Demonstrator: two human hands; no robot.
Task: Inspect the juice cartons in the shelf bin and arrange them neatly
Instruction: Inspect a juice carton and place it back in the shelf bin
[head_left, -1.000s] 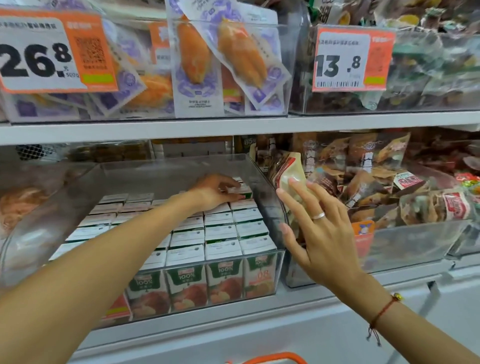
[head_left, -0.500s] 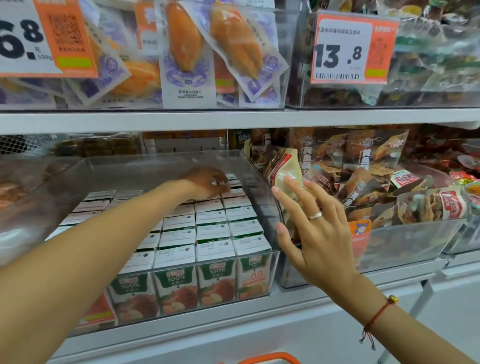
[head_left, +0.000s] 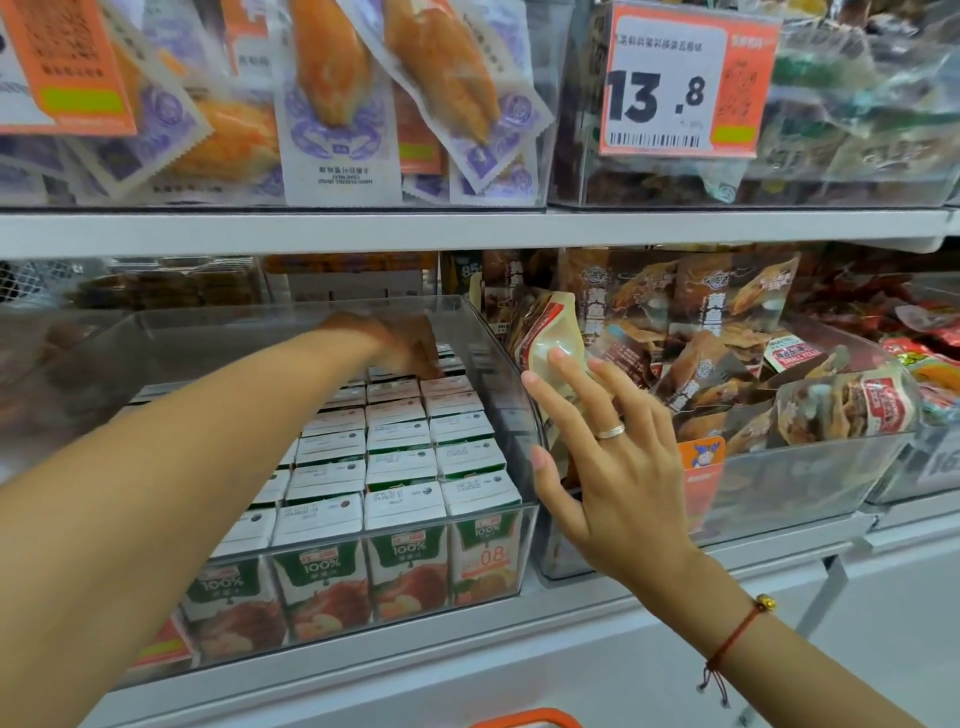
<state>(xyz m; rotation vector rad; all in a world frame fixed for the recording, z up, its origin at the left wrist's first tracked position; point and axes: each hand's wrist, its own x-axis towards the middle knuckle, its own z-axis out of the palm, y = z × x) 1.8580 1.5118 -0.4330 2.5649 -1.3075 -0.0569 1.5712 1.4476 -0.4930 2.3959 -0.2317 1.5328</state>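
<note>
juice cartons (head_left: 400, 457) packed in rows inside clear shelf bin (head_left: 511, 415) | left hand (head_left: 402, 345) at back row, fingers curled down onto a carton, grip unclear | right hand (head_left: 602, 457) spread flat against bin's outer side | risk: tugging a tight back carton tilts its neighbours, breaks the rows

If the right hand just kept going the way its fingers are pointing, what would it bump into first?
Most likely the beige snack pouch. The right hand is open beside the juice bin's clear side wall, its fingers aimed up and back, with the fingertips already in front of that pouch. Whether they touch it is unclear.
</note>
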